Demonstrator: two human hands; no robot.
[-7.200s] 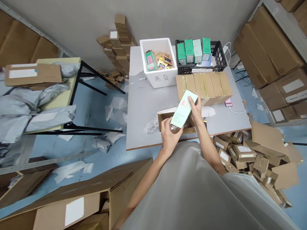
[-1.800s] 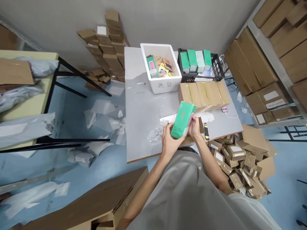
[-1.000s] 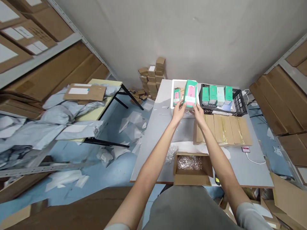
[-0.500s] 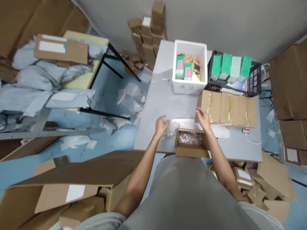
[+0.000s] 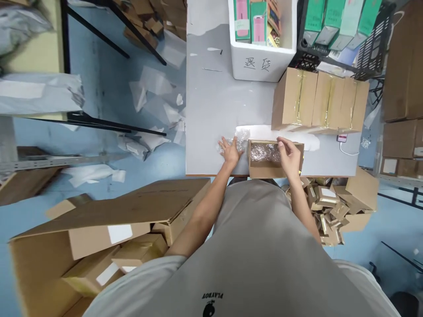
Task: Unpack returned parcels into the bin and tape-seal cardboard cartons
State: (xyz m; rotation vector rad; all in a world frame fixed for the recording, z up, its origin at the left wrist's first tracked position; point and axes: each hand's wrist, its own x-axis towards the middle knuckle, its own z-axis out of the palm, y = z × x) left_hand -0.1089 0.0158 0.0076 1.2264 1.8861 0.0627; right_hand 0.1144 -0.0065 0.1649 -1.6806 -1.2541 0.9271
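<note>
On the table's front part stands an open cardboard box (image 5: 267, 170) with clear bubble wrap (image 5: 264, 152) inside. My left hand (image 5: 230, 153) is at the left of this box, fingers spread over a loose, crumpled piece of bubble wrap (image 5: 243, 137). Above the box's right end is my right hand (image 5: 290, 158), its thumb and fingers drawn together in a pinch; whatever may be between them is too small to make out. A white sheet (image 5: 257, 131) lies flat behind the box.
Several taped cartons (image 5: 299, 99) stand in a row at the right. Behind them are a white foam bin (image 5: 261, 66) and a black crate (image 5: 373, 57) holding green boxes. A large open carton (image 5: 109, 207) sits at lower left; another holds small boxes (image 5: 327, 198) at right.
The view has tipped down and closer to the table. My left hand has come onto the loose bubble wrap. My right hand has moved from beside the taped cartons to over the open box.
</note>
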